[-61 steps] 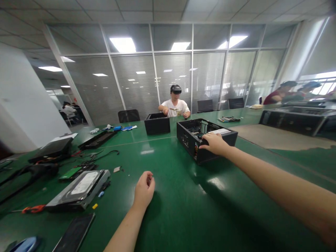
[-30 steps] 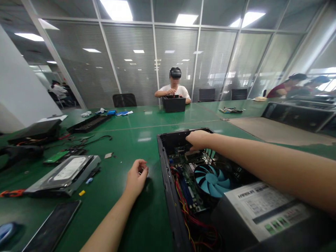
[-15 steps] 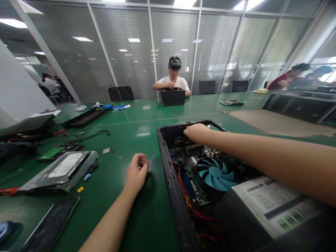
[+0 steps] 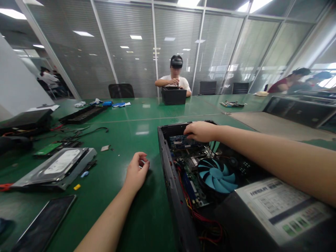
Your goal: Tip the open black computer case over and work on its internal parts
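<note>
My right hand reaches into the far end of an open black computer case, its fingers pinching the edge of a blue circuit card. Part of the card is hidden behind the fingers. A motherboard with a black cooler and teal fan lies below and nearer. Closer still sits a labelled power supply, with red and yellow wires beside it. To the left of the case, my left hand rests on the green table, fingers loosely curled, thumb apart, nothing visible in it.
A hard drive in a metal bracket, a phone-like dark slab, a green circuit board and cables lie left. A long black panel is farther back. Across the table a person works at another black box.
The blue circuit card now shows beneath my right hand inside the case, where only dark interior showed before. My right hand's fingers have shifted slightly. My left hand stays in place.
</note>
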`<state>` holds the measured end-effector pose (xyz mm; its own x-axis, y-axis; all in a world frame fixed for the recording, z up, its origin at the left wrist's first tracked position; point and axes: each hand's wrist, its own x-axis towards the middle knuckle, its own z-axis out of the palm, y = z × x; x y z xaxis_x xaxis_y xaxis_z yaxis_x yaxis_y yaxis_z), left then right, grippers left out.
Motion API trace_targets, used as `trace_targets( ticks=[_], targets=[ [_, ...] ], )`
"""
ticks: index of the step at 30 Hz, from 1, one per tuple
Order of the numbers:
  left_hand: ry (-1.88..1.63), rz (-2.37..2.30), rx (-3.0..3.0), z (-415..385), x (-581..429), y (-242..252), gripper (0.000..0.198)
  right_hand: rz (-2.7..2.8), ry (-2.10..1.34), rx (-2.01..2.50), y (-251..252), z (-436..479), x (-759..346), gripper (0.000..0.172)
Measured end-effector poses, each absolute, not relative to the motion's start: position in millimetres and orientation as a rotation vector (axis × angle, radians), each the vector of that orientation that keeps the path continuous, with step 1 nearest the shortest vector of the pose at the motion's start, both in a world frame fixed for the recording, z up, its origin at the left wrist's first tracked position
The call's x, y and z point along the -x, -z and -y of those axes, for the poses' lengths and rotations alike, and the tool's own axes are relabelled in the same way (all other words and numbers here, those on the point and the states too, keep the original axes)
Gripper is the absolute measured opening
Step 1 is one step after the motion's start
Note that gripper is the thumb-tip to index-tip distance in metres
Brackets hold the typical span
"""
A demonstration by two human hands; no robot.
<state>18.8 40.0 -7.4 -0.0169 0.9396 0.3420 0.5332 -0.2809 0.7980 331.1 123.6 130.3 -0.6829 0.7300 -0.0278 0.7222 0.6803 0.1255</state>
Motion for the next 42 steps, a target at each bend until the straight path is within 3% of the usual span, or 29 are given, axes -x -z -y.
trace_targets(
  ticks=[6,22,24,29,33,38,42],
  targets=[
    [-1.234,-1.527,-1.808,-41.7,-18.5,8.0,0.026,-2.570,-0.522,-1.296,-132.0,-121.6,-323.9,0.021],
    [-1.253,-1.490,-1.801,-45.6,-14.8,12.5,0.026,-2.450,-0.530,-1.289,-128.0,-112.5,-302.7,0.020],
    [-1.289,-1.483,-1.780,-45.7,-13.9,12.9,0.028,-2.563,-0.434,-1.245,-149.3,-98.2,-309.2,0.028],
    [-1.364,-1.447,-1.736,-46.9,-11.8,14.2,0.028,-2.854,0.235,-1.067,-210.3,14.2,-364.0,0.075],
    [-1.464,-1.405,-1.658,-44.0,-13.2,11.0,0.027,-2.842,0.268,-1.104,-195.3,122.1,-405.5,0.111],
    [-1.815,-1.344,-1.305,-32.1,-17.4,0.5,0.021,-2.969,0.063,-1.294,-143.3,150.8,-412.8,0.112],
    [-2.040,-1.376,-1.103,-29.1,-10.6,-5.6,0.020,-2.982,0.067,-1.219,-146.0,110.3,-392.2,0.114]
  ],
)
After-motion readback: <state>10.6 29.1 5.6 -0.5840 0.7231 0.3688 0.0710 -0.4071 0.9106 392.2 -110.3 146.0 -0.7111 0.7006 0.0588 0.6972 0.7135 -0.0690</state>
